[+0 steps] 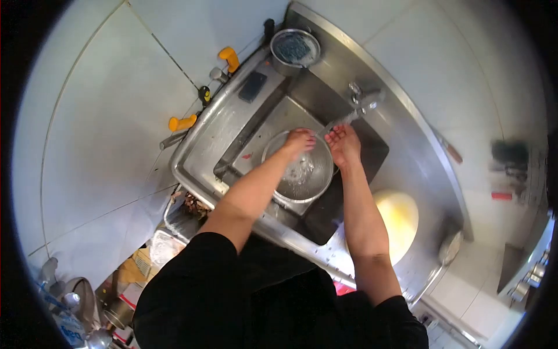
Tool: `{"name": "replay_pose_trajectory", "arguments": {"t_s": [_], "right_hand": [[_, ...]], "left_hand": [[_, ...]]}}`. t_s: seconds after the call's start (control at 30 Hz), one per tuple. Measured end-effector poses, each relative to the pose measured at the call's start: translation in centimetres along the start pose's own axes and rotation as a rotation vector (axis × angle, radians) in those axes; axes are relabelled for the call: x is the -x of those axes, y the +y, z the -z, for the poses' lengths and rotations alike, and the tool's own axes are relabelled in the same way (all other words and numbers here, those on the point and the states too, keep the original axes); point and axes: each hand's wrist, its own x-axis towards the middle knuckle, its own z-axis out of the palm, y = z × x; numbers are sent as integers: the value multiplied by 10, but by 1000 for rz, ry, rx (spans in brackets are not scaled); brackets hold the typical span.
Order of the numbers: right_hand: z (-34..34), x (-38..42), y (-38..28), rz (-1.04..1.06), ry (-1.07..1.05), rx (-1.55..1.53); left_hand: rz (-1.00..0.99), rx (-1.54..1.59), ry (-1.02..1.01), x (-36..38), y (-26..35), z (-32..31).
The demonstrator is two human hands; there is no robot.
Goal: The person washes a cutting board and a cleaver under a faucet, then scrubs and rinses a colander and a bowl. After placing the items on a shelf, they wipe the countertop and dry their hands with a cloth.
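Observation:
A round metal bowl (pixel 303 174) with water in it sits in the steel sink basin (pixel 289 113). My left hand (pixel 301 141) is over the bowl's far rim, fingers bent; whether it holds anything is hidden. Just right of it, my right hand (pixel 344 144) is raised palm up beside the rim, fingers apart and nothing visible in them. Above my right hand is the faucet (pixel 361 107), its spout reaching toward the bowl.
A metal pot (pixel 294 49) with dark contents stands at the sink's far corner. A dark rectangular object (pixel 253 86) lies on the left ledge. Yellow handles (pixel 182 123) are along the left wall. A pale yellow round board (pixel 396 224) lies right of the basin.

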Motion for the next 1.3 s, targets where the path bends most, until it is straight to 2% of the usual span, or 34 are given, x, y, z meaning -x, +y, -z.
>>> {"name": "replay_pose_trajectory", "arguments": {"t_s": [0.03, 0.1, 0.13, 0.2, 0.23, 0.3, 0.33, 0.37, 0.4, 0.47, 0.5, 0.53, 0.57, 0.6, 0.63, 0.67, 0.7, 0.77, 0.8, 0.87, 0.9, 0.97, 1.03, 1.1, 1.13, 1.17, 1.2, 1.27, 1.3], "right_hand": [[-6, -16, 0, -3, -27, 20], [-21, -42, 0, -96, -120, -147], [-27, -51, 0, -106, -130, -131], [-41, -66, -4, -166, -310, 204], [-67, -59, -6, -21, -301, 398], [-126, -49, -14, 330, -360, 699], [-148, -59, -16, 538, -427, 805], [-163, -84, -23, 857, -478, 1054], [-176, -107, -30, 1184, -518, 1298], [-204, -120, -42, 1177, -491, 1757], [-206, -134, -40, 1167, -484, 1759], [-208, -148, -40, 1245, -589, 1968], [-209, -162, -39, 1317, -703, 2178], [-215, -167, -40, 1313, -706, 2181], [-222, -168, -42, 1163, -699, 2328], [-228, -168, -43, 1002, -690, 2468], [-233, -174, -40, 992, -699, 2473], [-236, -189, -30, 567, -553, 2733], [-233, -197, -26, 557, -566, 2735], [-225, -209, -23, 764, -537, 2628], [-223, -208, -23, 758, -537, 2626], [-222, -204, -27, 956, -612, 2404], [-222, -202, -35, 994, -601, 2309], [-224, -191, -43, 1033, -593, 2216], [-226, -176, -48, 987, -478, 2101], [-230, -162, -52, 943, -369, 1984], [-232, -159, -53, 944, -373, 1987], [-232, -155, -56, 1041, -118, 1603], [-239, -127, -61, 1038, -116, 1604]], "left_hand": [[17, 135, -29, -19, 0, -17], [6, 446, -179, -84, -16, -35], [-6, 462, -172, -104, -23, -37], [101, 852, -380, -132, -28, -37], [95, 863, -372, -111, -13, -37], [-50, 102, 2, -33, 31, -28], [-266, -218, 256, -34, 19, -1], [-480, -547, 503, -41, -2, 33], [-451, -619, 589, -47, -22, 77], [-327, -959, 881, 1, -26, 104], [-201, -1050, 837, 10, -43, 116], [-79, -1136, 792, 16, -53, 123], [-78, -1137, 788, 19, -62, 128], [-28, -1080, 680, 23, -67, 130], [25, -1020, 571, 26, -73, 132], [35, -1016, 567, 24, -78, 133], [-49, -984, 554, 20, -82, 130], [-169, -947, 518, 22, -79, 118], [-159, -943, 520, 29, -70, 107], [-327, -1076, 483, 40, -50, 87], [-323, -1079, 480, 43, -42, 78], [-822, -1156, 271, 48, -29, 61], [-903, -1227, 10, 48, -10, 40], [-1034, -1431, -272, 47, 12, 11], [-1035, -1428, -268, 43, 18, -2], [-1154, -1497, -386, 38, 24, -16], [-1270, -1561, -509, 32, 28, -29], [-1244, -1505, -543, 6, 22, -51], [-1216, -1450, -585, -3, 20, -57]]}}
